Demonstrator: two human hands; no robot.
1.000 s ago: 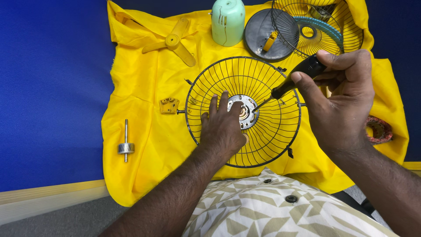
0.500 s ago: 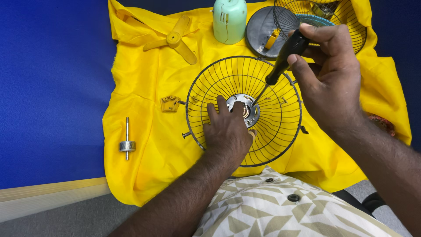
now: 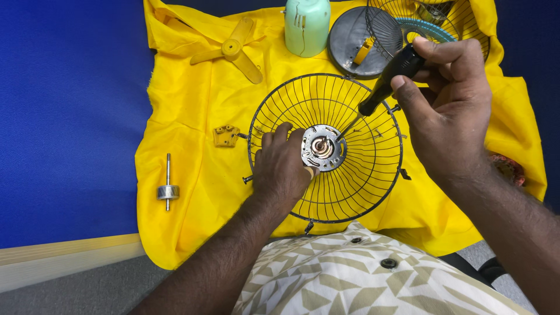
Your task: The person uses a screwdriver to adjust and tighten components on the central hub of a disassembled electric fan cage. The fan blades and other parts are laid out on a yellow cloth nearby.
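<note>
A round black wire fan guard lies on a yellow cloth. At its centre sits a metal hub plate with a coppery shaft end. My left hand presses down on the guard just left of the hub, thumb at the plate's edge. My right hand grips the black handle of a screwdriver. The tool slants down to the left, its tip meeting the hub plate's upper right edge.
On the cloth: a yellow fan blade, a small yellow bracket, a metal rotor shaft, a pale green housing, a grey round cover and a second wire guard. Blue surface lies left.
My right hand has raised the screwdriver handle from low and flat to a steeper slant, tip staying at the hub. My left hand stays on the guard.
</note>
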